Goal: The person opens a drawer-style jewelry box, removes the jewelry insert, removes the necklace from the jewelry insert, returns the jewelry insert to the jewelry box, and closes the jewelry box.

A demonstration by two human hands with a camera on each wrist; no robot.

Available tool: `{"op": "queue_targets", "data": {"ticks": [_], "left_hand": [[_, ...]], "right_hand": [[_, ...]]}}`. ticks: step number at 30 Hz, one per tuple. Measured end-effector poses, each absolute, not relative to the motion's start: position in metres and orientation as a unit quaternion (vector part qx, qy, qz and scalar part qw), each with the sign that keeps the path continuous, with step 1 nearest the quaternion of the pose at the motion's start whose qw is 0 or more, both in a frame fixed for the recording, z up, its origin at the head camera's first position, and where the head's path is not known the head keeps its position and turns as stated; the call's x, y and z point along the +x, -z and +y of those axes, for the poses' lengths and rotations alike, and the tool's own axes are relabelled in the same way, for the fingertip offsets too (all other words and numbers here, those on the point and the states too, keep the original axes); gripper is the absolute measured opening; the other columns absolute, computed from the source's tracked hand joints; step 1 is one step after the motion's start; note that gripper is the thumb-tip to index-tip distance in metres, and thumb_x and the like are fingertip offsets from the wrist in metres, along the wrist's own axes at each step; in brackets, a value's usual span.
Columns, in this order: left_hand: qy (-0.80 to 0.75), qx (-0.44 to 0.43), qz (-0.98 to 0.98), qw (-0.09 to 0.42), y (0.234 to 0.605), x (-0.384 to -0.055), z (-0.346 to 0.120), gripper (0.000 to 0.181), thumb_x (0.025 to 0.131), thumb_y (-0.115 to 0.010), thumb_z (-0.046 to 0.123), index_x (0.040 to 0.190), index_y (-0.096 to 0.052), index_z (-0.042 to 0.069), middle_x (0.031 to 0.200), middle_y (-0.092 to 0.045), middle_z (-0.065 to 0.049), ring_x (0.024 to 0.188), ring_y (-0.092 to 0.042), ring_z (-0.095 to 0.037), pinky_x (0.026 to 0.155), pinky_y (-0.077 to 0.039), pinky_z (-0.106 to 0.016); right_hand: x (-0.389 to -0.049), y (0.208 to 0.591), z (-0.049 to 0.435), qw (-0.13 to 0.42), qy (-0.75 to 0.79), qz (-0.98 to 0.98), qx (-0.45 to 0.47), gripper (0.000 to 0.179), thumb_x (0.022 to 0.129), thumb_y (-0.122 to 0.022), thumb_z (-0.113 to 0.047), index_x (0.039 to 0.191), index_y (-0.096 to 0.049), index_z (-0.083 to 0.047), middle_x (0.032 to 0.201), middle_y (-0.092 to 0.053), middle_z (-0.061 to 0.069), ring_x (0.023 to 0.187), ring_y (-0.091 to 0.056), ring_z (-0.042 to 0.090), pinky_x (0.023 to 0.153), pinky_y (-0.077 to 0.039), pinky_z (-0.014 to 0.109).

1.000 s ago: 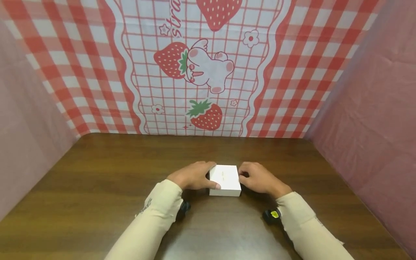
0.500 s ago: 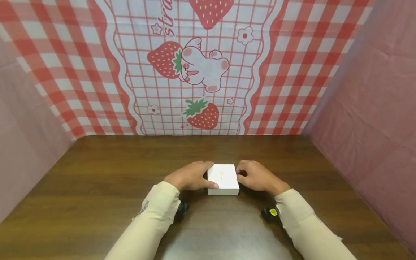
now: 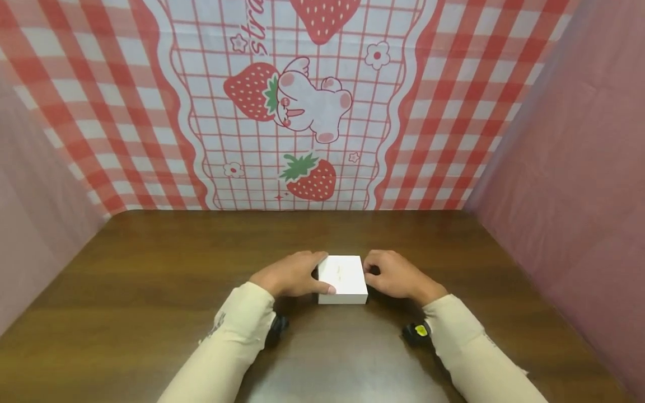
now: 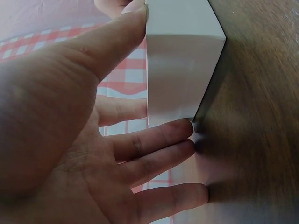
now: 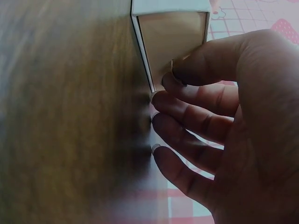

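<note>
On the brown table lies a white box [image 3: 342, 275] with faint small gold marks on top, in the middle of the head view. My left hand [image 3: 294, 274] holds it from the left, thumb over the near top edge and a finger at the far edge. That grip also shows in the left wrist view, where the other fingers stretch out below the box [image 4: 182, 70]. In the right wrist view the box's right end shows a tan inner panel [image 5: 170, 42] framed in white. There my right hand [image 5: 219, 107] pinches a small pull tab [image 5: 172, 64], mostly hidden, between thumb and index finger.
The wooden table [image 3: 322, 358] stretches out on all sides of the box. A red-and-white checked strawberry cloth [image 3: 312, 112] hangs behind it, with pink cloth [image 3: 554, 168] at the right and left. Black wrist cameras [image 3: 416, 332] sit under both cuffs.
The head view has shifted slightly, so everything appears a little further left. Both hands keep their places at the box, with no clear motion between them.
</note>
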State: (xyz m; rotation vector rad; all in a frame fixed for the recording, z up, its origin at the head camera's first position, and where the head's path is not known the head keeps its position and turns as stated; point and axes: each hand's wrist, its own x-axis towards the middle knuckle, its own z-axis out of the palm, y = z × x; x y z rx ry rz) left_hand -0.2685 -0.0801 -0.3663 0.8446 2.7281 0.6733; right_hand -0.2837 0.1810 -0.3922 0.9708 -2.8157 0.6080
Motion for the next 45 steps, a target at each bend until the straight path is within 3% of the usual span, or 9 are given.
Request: {"op": "queue_targets", "data": {"ticks": [4,10,17,30,42,45], "left_hand": [[-0.224,0.281,0.928,0.098,0.363,-0.271,-0.08,0.07,0.087,-0.078,0.042,0.142,-0.051,0.007,0.11,-0.061,-0.006,0.099,-0.055,-0.018,0.09,-0.047,-0.038],[-0.217,0.282,0.927,0.119,0.37,-0.269,-0.08,0.074,0.088,-0.077,0.044,0.145,-0.048,0.006,0.115,-0.061,-0.008,0.102,-0.055,-0.018,0.092,-0.047,-0.038],[-0.213,0.287,0.928,0.102,0.366,-0.271,-0.078,0.073,0.089,-0.077,0.042,0.144,-0.048,0.005,0.114,-0.061,-0.009,0.103,-0.056,-0.02,0.093,-0.047,-0.039],[-0.219,0.284,0.927,0.111,0.367,-0.27,-0.08,0.074,0.089,-0.076,0.043,0.146,-0.047,0.006,0.119,-0.061,-0.009,0.105,-0.056,-0.019,0.092,-0.046,-0.038],[-0.211,0.277,0.93,0.119,0.37,-0.27,-0.078,0.083,0.09,-0.074,0.046,0.153,-0.039,0.006,0.135,-0.056,-0.015,0.12,-0.054,-0.023,0.102,-0.043,-0.04],[-0.214,0.278,0.929,0.117,0.37,-0.27,-0.079,0.08,0.089,-0.075,0.046,0.151,-0.042,0.006,0.13,-0.058,-0.013,0.116,-0.055,-0.022,0.1,-0.044,-0.04]], "right_hand": [[-0.287,0.39,0.18,0.058,-0.199,-0.926,0.317,0.009,0.084,-0.07,-0.01,0.08,-0.065,-0.016,0.081,-0.056,-0.007,0.071,-0.051,0.012,0.066,-0.045,0.032],[-0.286,0.398,0.181,0.027,-0.197,-0.929,0.312,0.007,0.084,-0.068,-0.01,0.081,-0.065,-0.016,0.081,-0.057,-0.007,0.072,-0.051,0.012,0.068,-0.045,0.031],[-0.288,0.394,0.185,0.05,-0.204,-0.927,0.312,0.007,0.083,-0.067,-0.009,0.08,-0.065,-0.015,0.08,-0.058,-0.005,0.072,-0.051,0.013,0.068,-0.045,0.033],[-0.287,0.397,0.183,0.041,-0.221,-0.925,0.307,0.004,0.084,-0.066,-0.01,0.081,-0.065,-0.013,0.08,-0.057,-0.005,0.073,-0.051,0.013,0.068,-0.045,0.033],[-0.286,0.402,0.186,0.042,-0.227,-0.924,0.304,0.003,0.085,-0.065,-0.012,0.083,-0.066,-0.01,0.08,-0.058,-0.005,0.074,-0.052,0.013,0.07,-0.046,0.035],[-0.286,0.401,0.185,0.044,-0.233,-0.924,0.3,0.003,0.085,-0.065,-0.01,0.081,-0.065,-0.011,0.08,-0.058,-0.005,0.074,-0.052,0.014,0.07,-0.046,0.035]]}}
